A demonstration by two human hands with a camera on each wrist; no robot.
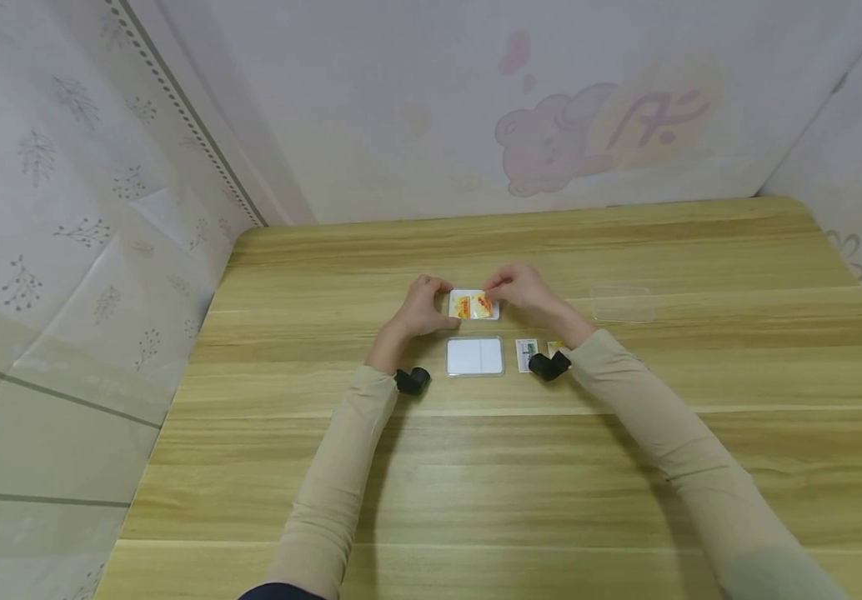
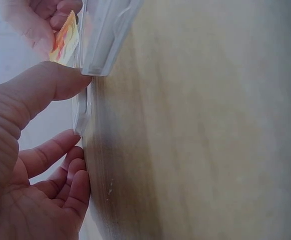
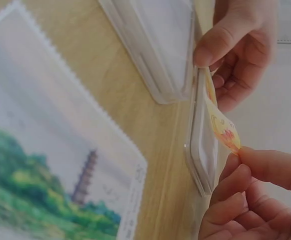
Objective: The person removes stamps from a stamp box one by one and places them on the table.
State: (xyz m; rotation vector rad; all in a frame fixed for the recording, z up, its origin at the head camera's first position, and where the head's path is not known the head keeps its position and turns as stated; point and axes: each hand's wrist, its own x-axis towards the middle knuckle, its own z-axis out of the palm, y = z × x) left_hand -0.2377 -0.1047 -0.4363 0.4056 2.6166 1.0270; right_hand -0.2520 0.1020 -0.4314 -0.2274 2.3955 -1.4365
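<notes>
My right hand (image 1: 524, 287) pinches the corner of a yellow stamp (image 3: 225, 132) between thumb and forefinger. The stamp's perforated edge shows, and it tilts up over the right half of a shallow white case (image 3: 205, 150). Another yellow stamp (image 1: 463, 306) lies in the left half of that case. My left hand (image 1: 423, 307) holds the case at its left end, thumb on the near edge and forefinger at the far edge. Just nearer to me lies a second clear-rimmed case (image 1: 474, 357) with a white insert divided in two.
A stamp with a pagoda and green trees (image 3: 60, 150) lies right of the second case. Beside it a yellow-edged stamp (image 1: 554, 345) is partly hidden under my right wrist camera (image 1: 548, 365). A clear plastic cover (image 1: 623, 304) lies farther right on the wooden table (image 1: 476, 483).
</notes>
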